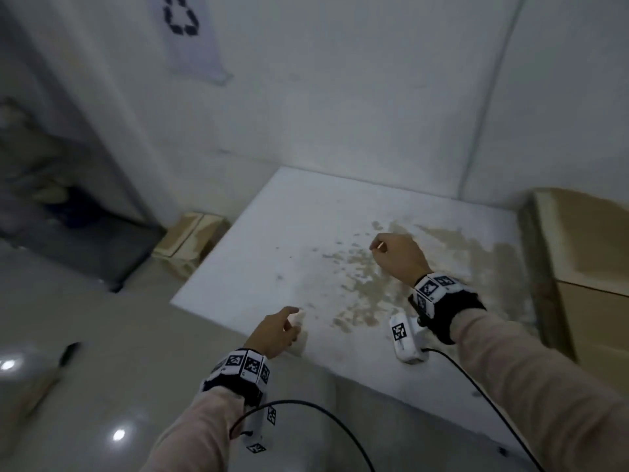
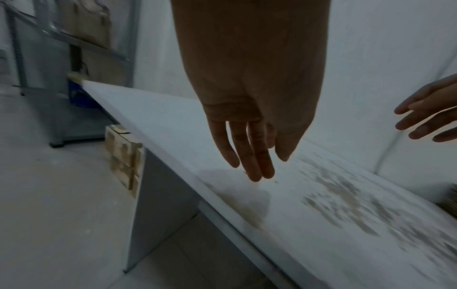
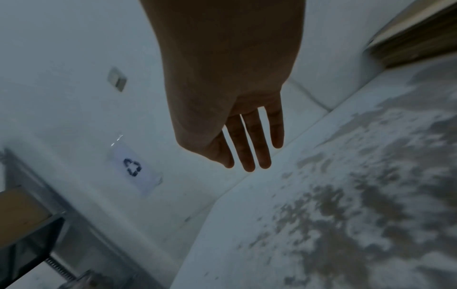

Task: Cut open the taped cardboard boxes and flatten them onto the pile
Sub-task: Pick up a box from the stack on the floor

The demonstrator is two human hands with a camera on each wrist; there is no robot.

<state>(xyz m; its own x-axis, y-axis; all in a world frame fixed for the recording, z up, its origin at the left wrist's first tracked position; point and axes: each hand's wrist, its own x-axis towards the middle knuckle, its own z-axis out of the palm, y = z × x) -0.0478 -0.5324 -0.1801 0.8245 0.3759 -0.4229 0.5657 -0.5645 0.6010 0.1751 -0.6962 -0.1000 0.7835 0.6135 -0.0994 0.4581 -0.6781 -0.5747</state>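
Note:
My left hand (image 1: 284, 327) hangs over the near left edge of the white worn table (image 1: 258, 240), fingers (image 2: 254, 156) straight and holding nothing. My right hand (image 1: 396, 253) hovers over the table's middle, its fingers (image 3: 249, 144) straight and empty too. A cardboard box (image 1: 585, 267) stands at the table's right side. A small taped cardboard box (image 1: 190, 243) sits on the floor by the table's left end, also seen as the box (image 2: 123, 156) in the left wrist view. No cutter shows in either hand.
A metal shelf unit (image 1: 61, 185) with cardboard on it stands at the left. A recycling sign (image 1: 187, 32) hangs on the white wall behind. A dark-handled object (image 1: 64, 359) lies blurred on the glossy floor at the lower left.

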